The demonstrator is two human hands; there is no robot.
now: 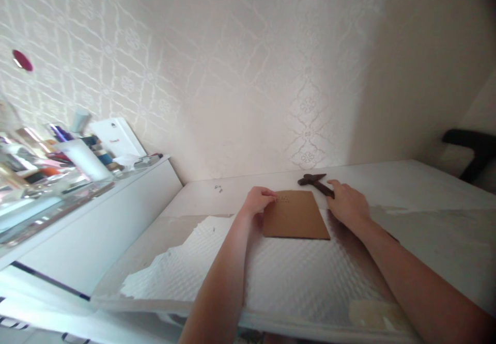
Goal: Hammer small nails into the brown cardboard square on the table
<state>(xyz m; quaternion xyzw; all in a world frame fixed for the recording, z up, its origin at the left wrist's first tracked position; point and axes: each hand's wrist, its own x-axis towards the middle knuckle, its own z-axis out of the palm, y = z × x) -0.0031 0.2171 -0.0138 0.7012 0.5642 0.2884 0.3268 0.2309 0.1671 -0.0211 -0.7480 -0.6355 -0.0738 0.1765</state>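
Grips hammer (pixel 313 180) in right hand (pixel 351 204); touches card (pixel 296 221), dotted near top, bare below, with bunched left hand (pixel 260 200), unclear if pinching.

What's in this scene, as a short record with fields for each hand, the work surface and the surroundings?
Left hand: fingers at the cardboard's upper left edge, beside small dark marks
Right hand: at the dark hammer's handle; grip unclear
Surface: white textured sheet, partly under the cardboard, on a table
Left side: white cabinet bearing assorted items
Background: patterned wall
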